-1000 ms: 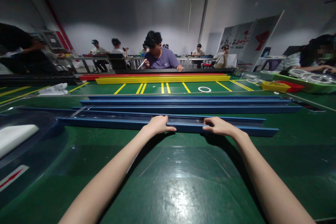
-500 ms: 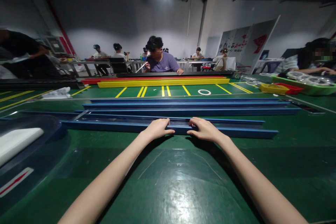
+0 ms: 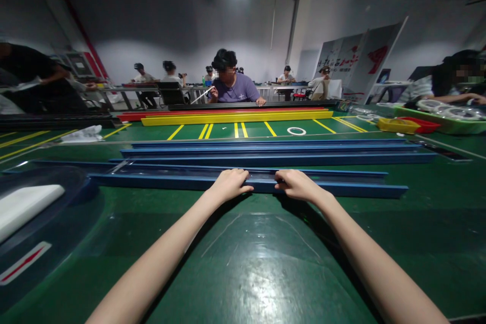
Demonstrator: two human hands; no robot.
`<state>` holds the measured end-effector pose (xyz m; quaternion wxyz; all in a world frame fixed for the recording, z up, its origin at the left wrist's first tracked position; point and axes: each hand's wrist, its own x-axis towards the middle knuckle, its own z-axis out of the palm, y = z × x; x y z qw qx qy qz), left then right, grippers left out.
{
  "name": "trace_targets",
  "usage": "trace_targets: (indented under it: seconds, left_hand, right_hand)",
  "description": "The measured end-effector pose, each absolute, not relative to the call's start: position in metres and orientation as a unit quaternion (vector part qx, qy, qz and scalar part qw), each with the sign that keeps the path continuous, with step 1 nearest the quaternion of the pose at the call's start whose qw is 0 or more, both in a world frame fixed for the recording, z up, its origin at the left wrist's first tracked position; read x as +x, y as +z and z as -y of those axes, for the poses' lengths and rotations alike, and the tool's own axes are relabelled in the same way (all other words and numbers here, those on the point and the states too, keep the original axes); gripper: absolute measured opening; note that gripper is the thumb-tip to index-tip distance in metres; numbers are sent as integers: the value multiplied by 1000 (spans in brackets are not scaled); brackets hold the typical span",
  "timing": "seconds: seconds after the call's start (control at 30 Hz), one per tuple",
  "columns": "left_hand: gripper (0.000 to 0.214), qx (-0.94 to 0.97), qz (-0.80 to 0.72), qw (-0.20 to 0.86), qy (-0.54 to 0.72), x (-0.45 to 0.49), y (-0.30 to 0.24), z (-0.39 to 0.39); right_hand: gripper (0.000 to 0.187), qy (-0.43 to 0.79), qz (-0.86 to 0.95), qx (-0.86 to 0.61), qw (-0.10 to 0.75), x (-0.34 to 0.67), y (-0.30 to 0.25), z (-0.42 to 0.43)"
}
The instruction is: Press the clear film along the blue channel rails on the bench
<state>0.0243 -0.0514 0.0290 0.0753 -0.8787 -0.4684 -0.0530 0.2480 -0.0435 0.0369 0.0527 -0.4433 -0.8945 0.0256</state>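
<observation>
Basically, our left hand (image 3: 230, 183) and right hand (image 3: 298, 185) hold the front wall of the near blue channel (image 3: 262, 187) between thumbs and part-curled fingers. More blue channels (image 3: 266, 159) sit just behind; round bluish item (image 3: 78, 200) by its left end; green tabletop (image 3: 261, 263) extends toward us.

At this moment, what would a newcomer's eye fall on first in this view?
Probably the long blue channel across the green table, with the left hand and right hand on its near wall. Farther back, the bright yellow rail stands out, in front of a person in a purple shirt.
</observation>
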Motion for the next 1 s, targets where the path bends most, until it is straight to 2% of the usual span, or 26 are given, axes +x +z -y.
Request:
trace_targets:
  seconds: [0.33, 0.57, 1.0]
  left_hand:
    - [27, -902, 412, 101, -84, 23, 23, 46]
    - [19, -920, 371, 95, -86, 22, 21, 42]
    - [27, -911, 400, 62, -76, 21, 22, 42]
  right_hand:
    - [16, 27, 852, -523, -6, 289, 50, 43]
    - [18, 48, 843, -536, 1, 296, 47, 42]
    - [22, 84, 848, -524, 5, 300, 41, 35]
